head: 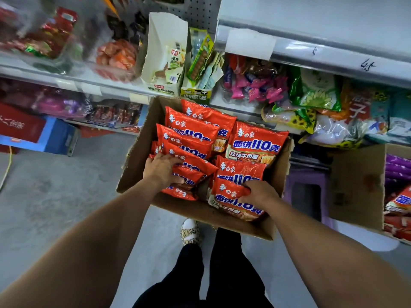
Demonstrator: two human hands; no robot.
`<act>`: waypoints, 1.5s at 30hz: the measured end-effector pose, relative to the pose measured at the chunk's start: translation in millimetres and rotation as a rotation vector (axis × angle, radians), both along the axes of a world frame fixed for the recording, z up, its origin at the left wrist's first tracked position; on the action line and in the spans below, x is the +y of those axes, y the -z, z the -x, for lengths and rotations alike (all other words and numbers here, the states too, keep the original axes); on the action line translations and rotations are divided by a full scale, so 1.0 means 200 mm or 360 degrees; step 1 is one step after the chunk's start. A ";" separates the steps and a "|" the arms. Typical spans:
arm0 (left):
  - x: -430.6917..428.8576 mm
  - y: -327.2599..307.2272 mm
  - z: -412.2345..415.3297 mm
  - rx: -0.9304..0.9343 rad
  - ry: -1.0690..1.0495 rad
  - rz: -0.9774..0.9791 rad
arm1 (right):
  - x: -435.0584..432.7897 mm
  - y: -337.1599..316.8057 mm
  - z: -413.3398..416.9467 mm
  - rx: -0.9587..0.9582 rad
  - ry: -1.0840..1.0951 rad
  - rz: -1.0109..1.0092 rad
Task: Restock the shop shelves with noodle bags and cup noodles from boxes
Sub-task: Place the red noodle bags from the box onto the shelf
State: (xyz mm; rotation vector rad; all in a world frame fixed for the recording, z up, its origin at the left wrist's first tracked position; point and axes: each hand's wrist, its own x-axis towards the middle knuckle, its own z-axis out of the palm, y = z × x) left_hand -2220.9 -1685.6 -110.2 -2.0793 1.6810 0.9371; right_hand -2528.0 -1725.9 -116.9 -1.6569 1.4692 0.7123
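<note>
Standing over an open cardboard box [136,156] on the floor below the shop shelves [333,58], the person has both hands inside it. The box holds red noodle bags [258,141] in overlapping rows, from its far wall to its near one. The left hand [161,168] lies on the left row, its fingers [155,157] curled over the far edge of the near-left bag [189,174] and the thumb pressed along its near side. The right hand [259,194] grips the near-right bag [230,195], fingers tucked in over its middle so the wrapper creases there. These bags look light and puffed with air, in glossy film that is likely slick and crinkly, with a brittle noodle block inside that hard squeezing could crack. A hold across the body of the bag, thumb on one face and fingers on the other, seems safer than pinching the crimped end seam, which may slip. A second box [355,185] stands to the right.
</note>
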 end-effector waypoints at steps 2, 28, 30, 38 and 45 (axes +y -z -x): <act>0.01 0.01 -0.01 -0.0021 0.0020 -0.0012 | -0.03 -0.04 0.03 -0.0007 0.0027 -0.0009; -0.34 -0.90 -0.04 0.0836 -0.0240 0.0348 | -0.46 -1.31 0.08 -0.0325 0.0297 0.0877; -0.40 -1.05 -0.02 0.0809 -0.0160 0.0448 | -0.52 -1.54 0.08 -0.0375 0.0249 0.0998; -0.64 -1.67 -0.01 0.0862 0.0149 0.0764 | -0.70 -2.34 0.08 -0.0662 0.0145 0.1325; -0.81 -2.19 0.02 0.0805 0.0402 0.0926 | -0.95 -2.79 0.07 -0.0837 0.0049 0.1573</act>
